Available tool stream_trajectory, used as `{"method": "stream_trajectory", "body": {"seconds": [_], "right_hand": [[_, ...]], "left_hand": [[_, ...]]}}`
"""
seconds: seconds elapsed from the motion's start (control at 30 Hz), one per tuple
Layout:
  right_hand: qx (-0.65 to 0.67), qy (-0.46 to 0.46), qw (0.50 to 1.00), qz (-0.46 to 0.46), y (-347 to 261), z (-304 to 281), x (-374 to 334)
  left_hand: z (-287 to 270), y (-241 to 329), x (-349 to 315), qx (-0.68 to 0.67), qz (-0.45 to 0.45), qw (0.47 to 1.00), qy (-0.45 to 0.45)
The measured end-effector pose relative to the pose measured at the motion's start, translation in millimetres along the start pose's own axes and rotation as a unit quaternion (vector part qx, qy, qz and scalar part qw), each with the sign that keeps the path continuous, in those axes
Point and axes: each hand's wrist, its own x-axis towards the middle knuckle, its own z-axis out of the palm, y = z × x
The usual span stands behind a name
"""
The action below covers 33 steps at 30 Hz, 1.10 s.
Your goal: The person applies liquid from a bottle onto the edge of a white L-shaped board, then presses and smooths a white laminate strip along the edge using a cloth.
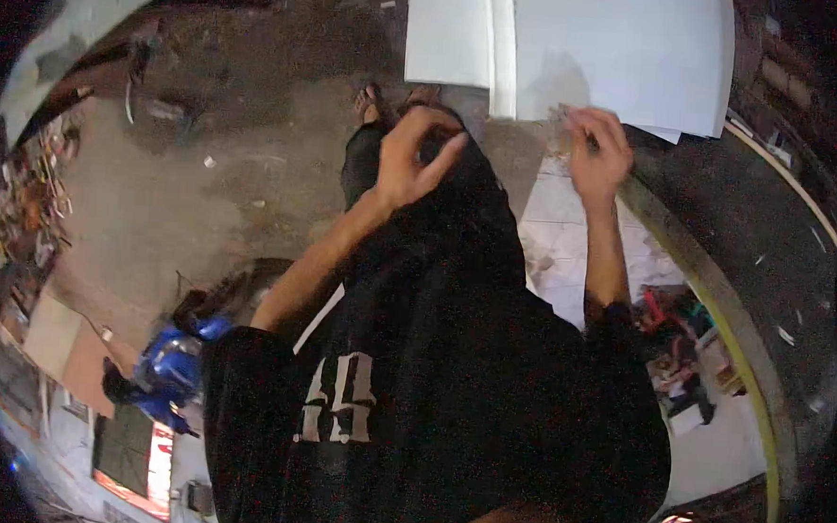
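The white sheets (638, 50) lie just ahead of the right hand (600, 162), spreading forward and to both sides of its fingertips; their near edge is close by, though whether the fingers touch it cannot be told. A narrow white strip (502, 53) runs along them, ahead and to the left of that hand, its long axis pointing away from the body. The far end of the sheets is cut off, so their own long axis is unclear.

The right hand is the nearer one, fingers bent and tips drawn close together; whether something small is pinched there cannot be made out. The left hand (405, 166) is farther back from the sheets, over the dark trousers (478, 203), loosely curled with its thumb apart and nothing visible in it.

To the right of the right hand stretches a dark tabletop (770, 228), with pale scraps on it. Left of the left hand is a brownish floor (252, 186), with a heap of clutter (39, 190) at its far side and a blue motorbike-like object (172, 362) behind.
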Motion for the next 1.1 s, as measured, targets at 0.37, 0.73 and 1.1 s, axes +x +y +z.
{"method": "stream_trajectory", "body": {"seconds": [0.37, 0.73, 1.1], "right_hand": [[0.022, -0.168, 0.964, -0.204, 5.8, 44.4, 67.0], [0.072, -0.243, 0.875, -0.412, 24.8, 51.9, 75.7], [0.066, -0.271, 0.855, -0.438, 26.2, 31.7, 51.9]], "left_hand": [[105.7, 18.5, 11.6, -0.153, -0.205, 0.956, 0.145], [137.5, -2.5, 9.4, -0.067, -0.174, 0.940, 0.285], [157.2, -4.0, 15.0, -0.064, -0.167, 0.927, 0.330]]}}
